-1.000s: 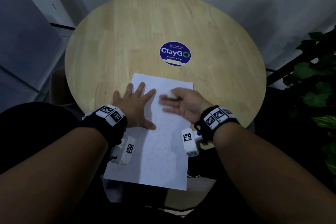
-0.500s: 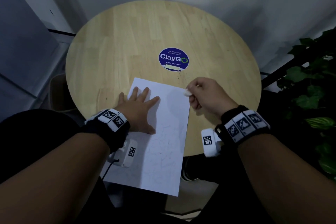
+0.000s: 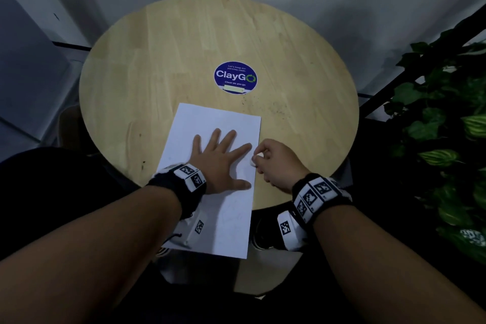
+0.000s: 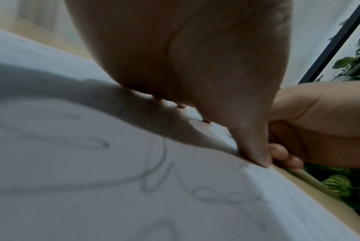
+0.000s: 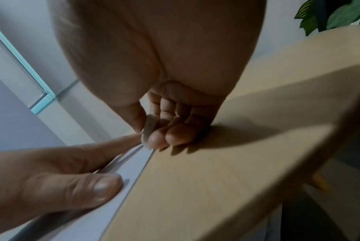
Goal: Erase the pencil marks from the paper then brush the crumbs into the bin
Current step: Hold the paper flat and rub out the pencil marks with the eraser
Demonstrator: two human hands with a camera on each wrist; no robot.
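Right wrist view is showing the right hand [image 5: 170, 114] pinching a small white eraser [image 5: 149, 130] between thumb and curled fingers, its lower end touching the right edge of the paper [image 5: 121, 169]. The head view is showing the left hand [image 3: 221, 163] lying flat with fingers spread, pressing the sheet on the round wooden desk [image 3: 184, 42], dark crumbs [image 3: 276, 108] scattered near a blue ClayGo sticker [image 3: 234, 77]. Only the left wrist view is showing faint looping pencil marks [image 4: 154, 171] on the paper's near part.
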